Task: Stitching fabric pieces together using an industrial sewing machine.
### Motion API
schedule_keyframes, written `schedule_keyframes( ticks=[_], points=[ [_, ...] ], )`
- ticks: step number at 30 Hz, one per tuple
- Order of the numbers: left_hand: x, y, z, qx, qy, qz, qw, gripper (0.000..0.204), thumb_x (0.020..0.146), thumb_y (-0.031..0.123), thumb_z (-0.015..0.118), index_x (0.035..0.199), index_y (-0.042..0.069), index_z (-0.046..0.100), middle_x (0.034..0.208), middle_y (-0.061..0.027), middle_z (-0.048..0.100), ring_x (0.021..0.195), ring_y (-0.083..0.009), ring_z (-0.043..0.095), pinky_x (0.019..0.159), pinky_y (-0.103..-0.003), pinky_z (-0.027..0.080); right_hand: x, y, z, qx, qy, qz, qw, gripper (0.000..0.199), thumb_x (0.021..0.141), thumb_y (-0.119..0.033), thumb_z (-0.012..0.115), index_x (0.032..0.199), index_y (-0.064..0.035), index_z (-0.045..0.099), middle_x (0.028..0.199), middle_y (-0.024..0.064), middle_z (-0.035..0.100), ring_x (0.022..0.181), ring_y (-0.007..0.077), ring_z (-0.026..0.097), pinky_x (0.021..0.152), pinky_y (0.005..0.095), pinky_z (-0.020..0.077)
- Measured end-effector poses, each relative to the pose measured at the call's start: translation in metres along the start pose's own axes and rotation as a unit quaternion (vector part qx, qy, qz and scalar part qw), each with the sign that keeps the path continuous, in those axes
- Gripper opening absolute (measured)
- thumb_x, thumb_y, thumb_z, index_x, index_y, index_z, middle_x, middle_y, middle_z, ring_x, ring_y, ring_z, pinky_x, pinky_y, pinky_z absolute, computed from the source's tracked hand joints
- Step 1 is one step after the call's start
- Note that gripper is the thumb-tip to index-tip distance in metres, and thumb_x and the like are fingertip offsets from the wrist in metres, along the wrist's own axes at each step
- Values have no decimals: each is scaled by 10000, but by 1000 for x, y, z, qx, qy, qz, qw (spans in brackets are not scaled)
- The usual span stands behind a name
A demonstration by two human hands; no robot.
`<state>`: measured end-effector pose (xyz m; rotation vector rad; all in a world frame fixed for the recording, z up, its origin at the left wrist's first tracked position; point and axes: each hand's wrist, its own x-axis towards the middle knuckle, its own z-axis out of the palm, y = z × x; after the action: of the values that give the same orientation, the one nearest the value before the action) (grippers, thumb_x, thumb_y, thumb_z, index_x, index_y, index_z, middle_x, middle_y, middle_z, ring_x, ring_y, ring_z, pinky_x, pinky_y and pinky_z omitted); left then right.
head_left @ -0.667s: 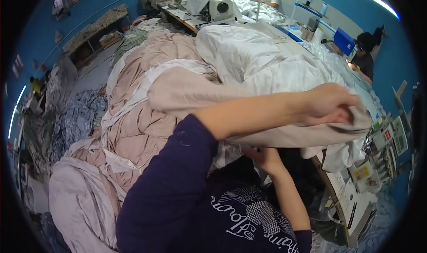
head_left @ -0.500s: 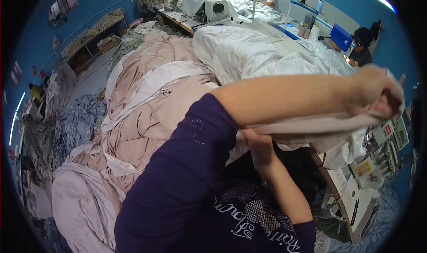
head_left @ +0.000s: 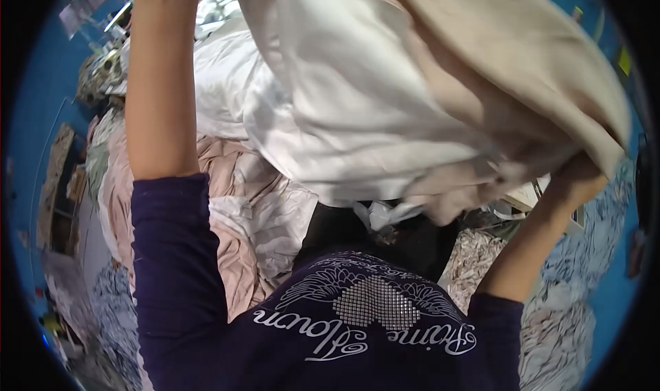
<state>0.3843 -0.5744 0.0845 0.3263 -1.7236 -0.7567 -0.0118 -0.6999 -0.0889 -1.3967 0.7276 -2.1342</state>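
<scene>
A large beige and white cloth (head_left: 357, 102) is raised in front of me, hanging in loose, slightly blurred folds. My left forearm stretches straight up along the cloth's left side, and the left hand lies beyond the top edge of the picture. At the right, my right hand (head_left: 586, 174) is lifted against the cloth's lower right corner. Fabric drapes over its fingers and hides them, so its grip does not show. The cloth's lower edge hangs just above my lap.
Pink and white fabric (head_left: 234, 178) lies heaped at the left, with a white pile (head_left: 227, 82) behind it. Patterned fabric (head_left: 474, 257) is bunched beside my right arm, and bluish fabric (head_left: 577, 267) lies farther right. A shelf (head_left: 65, 198) stands at the far left.
My left arm, which reached across to the right, has swung up to the left. My right arm has moved outward to the right. The cloth has risen and spread, and the view has tilted downward.
</scene>
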Motion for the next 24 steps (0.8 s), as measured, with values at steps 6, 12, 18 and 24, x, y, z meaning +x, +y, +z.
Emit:
schedule_keyframes(
  ticks=[6, 12, 18, 24],
  points=[
    [-53, -128, 103, 347, -241, 69, 904, 263, 889, 97, 503, 1119, -3, 580, 956, -115, 641, 929, -260, 602, 799, -339, 521, -10, -15, 64, 125, -378, 419, 816, 471, 942, -252, 393, 1315, 24, 311, 1326, 186, 403, 1128, 248, 516, 980, 334, 408],
    [-70, -180, 88, -3, -317, -234, 919, 335, 907, 207, 535, 1187, 24, 556, 1008, -89, 662, 860, -199, 643, 760, -298, 498, -188, 28, -108, 152, -440, 411, 784, 250, 773, -142, 540, 944, 27, 604, 835, 103, 641, 720, 197, 627, 672, 329, 520],
    [-154, -262, -85, 766, 109, -309, 553, 692, 753, 486, 655, 1257, 41, 492, 1322, -225, 428, 1166, -336, 482, 923, -430, 420, -295, 70, -344, 83, 239, 603, 756, 466, 931, -369, 346, 1218, -23, 470, 1183, 165, 546, 1082, 310, 546, 920, 440, 465],
    [-209, -271, -92, 704, 131, -445, 538, 582, 797, 421, 606, 1203, 15, 513, 1146, -266, 538, 1008, -405, 554, 829, -452, 454, -338, 115, -238, -339, -18, 582, 738, 455, 886, -191, 448, 1293, 7, 404, 1161, 140, 533, 1086, 264, 509, 949, 341, 378]
  ],
)
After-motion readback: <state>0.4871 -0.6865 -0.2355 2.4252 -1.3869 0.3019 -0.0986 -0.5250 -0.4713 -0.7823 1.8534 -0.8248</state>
